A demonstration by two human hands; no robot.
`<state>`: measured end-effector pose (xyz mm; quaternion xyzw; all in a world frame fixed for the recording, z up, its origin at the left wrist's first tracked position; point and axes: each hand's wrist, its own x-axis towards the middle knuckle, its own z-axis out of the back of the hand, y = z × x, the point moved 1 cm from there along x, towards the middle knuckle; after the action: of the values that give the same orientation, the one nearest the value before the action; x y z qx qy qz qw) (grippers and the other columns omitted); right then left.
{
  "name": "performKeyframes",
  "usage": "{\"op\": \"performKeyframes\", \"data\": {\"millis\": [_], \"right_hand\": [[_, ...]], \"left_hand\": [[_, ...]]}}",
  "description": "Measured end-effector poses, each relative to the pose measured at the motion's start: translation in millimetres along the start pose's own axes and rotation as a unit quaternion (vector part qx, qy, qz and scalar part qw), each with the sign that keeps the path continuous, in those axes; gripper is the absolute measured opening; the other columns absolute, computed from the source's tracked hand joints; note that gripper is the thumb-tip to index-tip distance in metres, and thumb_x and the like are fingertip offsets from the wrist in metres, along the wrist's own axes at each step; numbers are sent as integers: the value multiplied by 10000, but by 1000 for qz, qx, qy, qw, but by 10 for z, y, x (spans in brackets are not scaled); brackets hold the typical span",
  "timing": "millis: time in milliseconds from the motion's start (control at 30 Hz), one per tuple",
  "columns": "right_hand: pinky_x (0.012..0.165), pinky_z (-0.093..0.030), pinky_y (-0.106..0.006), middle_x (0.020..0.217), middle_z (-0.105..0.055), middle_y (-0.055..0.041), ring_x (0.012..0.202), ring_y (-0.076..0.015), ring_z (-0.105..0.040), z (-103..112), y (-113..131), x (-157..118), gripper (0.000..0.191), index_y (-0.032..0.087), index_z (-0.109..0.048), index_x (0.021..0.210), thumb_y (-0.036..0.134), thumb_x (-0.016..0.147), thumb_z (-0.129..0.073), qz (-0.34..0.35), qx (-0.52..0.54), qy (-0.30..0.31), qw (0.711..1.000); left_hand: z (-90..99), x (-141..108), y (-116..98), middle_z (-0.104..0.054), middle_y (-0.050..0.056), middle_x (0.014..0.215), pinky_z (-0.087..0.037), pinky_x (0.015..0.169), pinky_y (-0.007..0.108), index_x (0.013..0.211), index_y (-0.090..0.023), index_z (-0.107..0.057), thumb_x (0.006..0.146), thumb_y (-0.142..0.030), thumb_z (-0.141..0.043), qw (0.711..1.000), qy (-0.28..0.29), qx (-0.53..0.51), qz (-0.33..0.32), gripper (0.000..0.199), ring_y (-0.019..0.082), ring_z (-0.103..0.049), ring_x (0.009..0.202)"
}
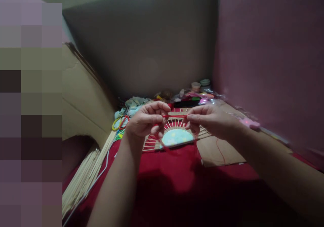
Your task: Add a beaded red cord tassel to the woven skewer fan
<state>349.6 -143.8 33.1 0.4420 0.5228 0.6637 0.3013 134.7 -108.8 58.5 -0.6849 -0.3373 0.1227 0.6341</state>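
Note:
A red string [175, 116] is stretched level between my two hands, and its loose ends hang below them, blurred. My left hand [149, 119] pinches one side of it between thumb and forefinger. Opposite, my right hand [209, 119] pinches the other side. Behind and beneath the string lies a craft piece of thin sticks [174, 124] fanned out around a half-round pale-blue patterned panel [177, 137]. My hands hide parts of the sticks.
A red cloth [162, 173] covers the surface. Cardboard [220, 151] lies at right, a bundle of sticks [86, 173] and scissors [120, 123] at left. Small cups [205, 84] and plastic-wrapped clutter stand at the back. Walls close in the right and rear.

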Motion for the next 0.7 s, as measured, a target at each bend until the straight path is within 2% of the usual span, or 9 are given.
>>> {"op": "performKeyframes", "data": {"millis": [67,167,267,333,367,400,467,533,700], "right_hand": [[495,-367,-211,501,-560,23,467,-65,-482,6,113,-39,247,156,-648,652,317,838,-619,-2,-1,1,1000],[438,-318,-213,401,-471,58,378,-52,-395,18,205,-58,238,169,-629,632,307,825,-621,-18,1,1,1000],[393,-262,-220,403,-487,48,355,-59,-367,53,80,-22,234,172,-634,665,359,805,-624,-75,-65,13,995],[395,-260,-229,441,-525,23,379,-77,-402,79,-119,23,257,164,-650,671,372,813,-597,-114,-191,23,975],[416,-283,-233,469,-548,9,415,-93,-444,89,-233,46,255,158,-669,688,347,827,-569,-120,-278,24,953],[445,-307,-239,502,-581,-6,452,-106,-478,98,-343,68,254,154,-682,683,302,834,-541,-109,-364,13,925],[531,-353,-252,634,-665,-38,577,-141,-559,101,-535,96,206,149,-710,722,212,810,-534,-98,-423,9,901],[604,-372,-264,747,-707,-55,676,-166,-596,100,-654,103,198,157,-724,773,167,796,-528,-89,-447,5,890],[669,-381,-280,826,-721,-81,760,-193,-622,109,-700,78,211,176,-725,841,160,809,-516,-91,-501,-2,861]], "left_hand": [[-32,-52,-100,-642,-1,651,-455,311,172,939,-154,-682,718,-111,-663,1000,-1,20,0,226,7,-385,271],[-25,-101,-183,-635,-1,648,-344,250,139,928,-172,-678,715,-140,-671,998,-12,64,11,216,2,-343,264],[88,-71,-80,-616,-13,632,-319,269,153,957,-178,-646,714,-167,-666,983,-27,169,73,244,28,-398,290],[217,-9,99,-590,-23,608,-365,324,183,995,-161,-615,718,-185,-647,942,-32,299,146,280,59,-455,343],[286,28,203,-571,-30,588,-389,363,191,987,-151,-607,724,-200,-631,907,-30,384,170,269,70,-476,382],[350,65,309,-567,-25,575,-394,390,198,956,-133,-611,710,-186,-635,892,-28,414,180,253,82,-494,413],[452,126,501,-577,-21,590,-386,419,205,936,-141,-624,698,-161,-629,870,-23,458,182,239,93,-500,449],[515,161,641,-597,-16,633,-384,473,213,927,-172,-646,680,-133,-634,850,-24,500,165,251,105,-509,513],[576,154,779,-650,25,757,-403,634,263,950,-207,-678,714,-159,-634,798,-32,590,115,244,161,-545,705]]}}
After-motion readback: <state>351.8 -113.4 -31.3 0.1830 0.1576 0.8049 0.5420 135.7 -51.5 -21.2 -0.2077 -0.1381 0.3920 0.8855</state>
